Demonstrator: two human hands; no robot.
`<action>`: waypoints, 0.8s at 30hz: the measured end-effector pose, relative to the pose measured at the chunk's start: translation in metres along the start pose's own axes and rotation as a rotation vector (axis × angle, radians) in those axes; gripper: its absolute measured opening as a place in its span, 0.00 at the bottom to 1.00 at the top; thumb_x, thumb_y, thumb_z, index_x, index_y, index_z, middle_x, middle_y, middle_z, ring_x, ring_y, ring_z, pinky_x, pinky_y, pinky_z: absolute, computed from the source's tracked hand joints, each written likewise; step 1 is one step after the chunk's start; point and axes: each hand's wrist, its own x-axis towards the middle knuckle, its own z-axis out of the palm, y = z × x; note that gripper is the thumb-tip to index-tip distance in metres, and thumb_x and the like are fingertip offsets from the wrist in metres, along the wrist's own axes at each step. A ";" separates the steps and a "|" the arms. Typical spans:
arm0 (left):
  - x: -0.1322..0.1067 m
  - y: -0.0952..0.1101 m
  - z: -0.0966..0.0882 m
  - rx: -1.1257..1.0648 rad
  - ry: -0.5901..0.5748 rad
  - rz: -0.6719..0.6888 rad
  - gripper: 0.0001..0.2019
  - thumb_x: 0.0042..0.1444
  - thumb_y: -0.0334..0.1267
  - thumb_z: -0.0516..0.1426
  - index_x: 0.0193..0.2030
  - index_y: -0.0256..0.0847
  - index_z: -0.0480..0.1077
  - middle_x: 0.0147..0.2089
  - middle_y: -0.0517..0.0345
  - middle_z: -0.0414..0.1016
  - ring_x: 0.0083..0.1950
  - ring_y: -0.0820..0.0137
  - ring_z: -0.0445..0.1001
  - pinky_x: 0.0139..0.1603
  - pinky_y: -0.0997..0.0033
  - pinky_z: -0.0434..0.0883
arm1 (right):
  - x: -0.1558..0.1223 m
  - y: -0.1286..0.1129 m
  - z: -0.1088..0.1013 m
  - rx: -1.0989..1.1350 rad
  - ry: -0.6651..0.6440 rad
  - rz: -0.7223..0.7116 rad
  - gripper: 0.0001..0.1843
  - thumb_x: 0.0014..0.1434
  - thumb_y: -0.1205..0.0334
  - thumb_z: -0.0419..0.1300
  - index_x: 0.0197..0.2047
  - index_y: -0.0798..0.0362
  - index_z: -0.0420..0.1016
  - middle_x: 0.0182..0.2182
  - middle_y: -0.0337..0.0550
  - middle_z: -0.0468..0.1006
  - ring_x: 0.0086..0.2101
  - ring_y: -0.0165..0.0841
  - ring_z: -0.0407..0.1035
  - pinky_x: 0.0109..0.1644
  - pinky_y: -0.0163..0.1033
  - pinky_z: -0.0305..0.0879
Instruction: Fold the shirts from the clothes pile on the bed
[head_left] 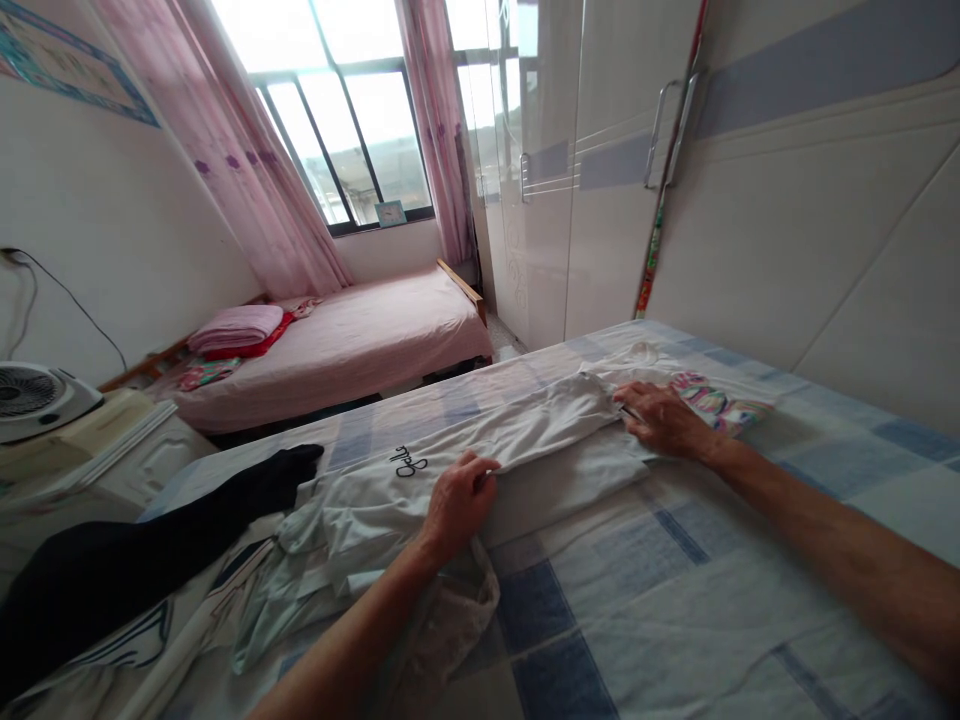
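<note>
A pale grey-white shirt [532, 425] with dark cursive lettering lies stretched lengthwise across the bed, partly folded over and wrinkled. At its near folded edge, my left hand [460, 503] pinches the fabric with curled fingers. Farther to the right, the fingers of my right hand [660, 415] are closed on the same shirt near its other end. Beside that hand lies a patch of colourful print [720, 402] on white cloth; whether it belongs to the same shirt I cannot tell. A crumpled, greenish-white part of the cloth [300, 570] spreads to the left of my left forearm.
Blue-and-white checked bedding [637, 610] covers the bed. A long black shape [172, 545], like a clothed leg, crosses the left side over striped cloth [135, 640]. Beyond stand a pink bed [375, 335], a white wardrobe [615, 200] and a fan [45, 395].
</note>
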 end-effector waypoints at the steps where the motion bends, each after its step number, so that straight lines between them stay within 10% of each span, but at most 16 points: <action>1: 0.001 -0.002 0.001 -0.023 0.027 -0.031 0.12 0.54 0.32 0.51 0.39 0.42 0.74 0.30 0.61 0.67 0.29 0.75 0.65 0.33 0.74 0.63 | -0.001 -0.002 0.002 0.005 -0.003 -0.012 0.16 0.55 0.63 0.53 0.47 0.53 0.69 0.51 0.51 0.71 0.49 0.42 0.64 0.48 0.45 0.56; 8: 0.002 -0.005 -0.001 -0.077 0.054 -0.033 0.12 0.54 0.33 0.51 0.39 0.40 0.75 0.29 0.61 0.66 0.28 0.75 0.64 0.32 0.74 0.64 | 0.014 -0.019 -0.002 -0.139 0.021 -0.051 0.11 0.56 0.71 0.51 0.38 0.55 0.73 0.41 0.52 0.76 0.45 0.42 0.65 0.49 0.46 0.53; 15: -0.003 -0.002 -0.025 0.084 -0.203 0.175 0.11 0.57 0.39 0.53 0.40 0.46 0.77 0.38 0.56 0.73 0.35 0.71 0.71 0.39 0.72 0.67 | -0.002 -0.007 -0.016 -0.155 -0.002 0.027 0.11 0.56 0.70 0.51 0.32 0.54 0.74 0.36 0.51 0.77 0.43 0.43 0.66 0.50 0.49 0.53; 24: 0.010 -0.080 -0.058 0.476 -0.234 -0.103 0.21 0.62 0.46 0.46 0.59 0.46 0.67 0.65 0.52 0.60 0.68 0.56 0.54 0.64 0.53 0.55 | 0.049 -0.060 0.007 0.103 0.008 -0.090 0.25 0.64 0.53 0.46 0.61 0.50 0.63 0.63 0.46 0.60 0.62 0.42 0.51 0.63 0.50 0.46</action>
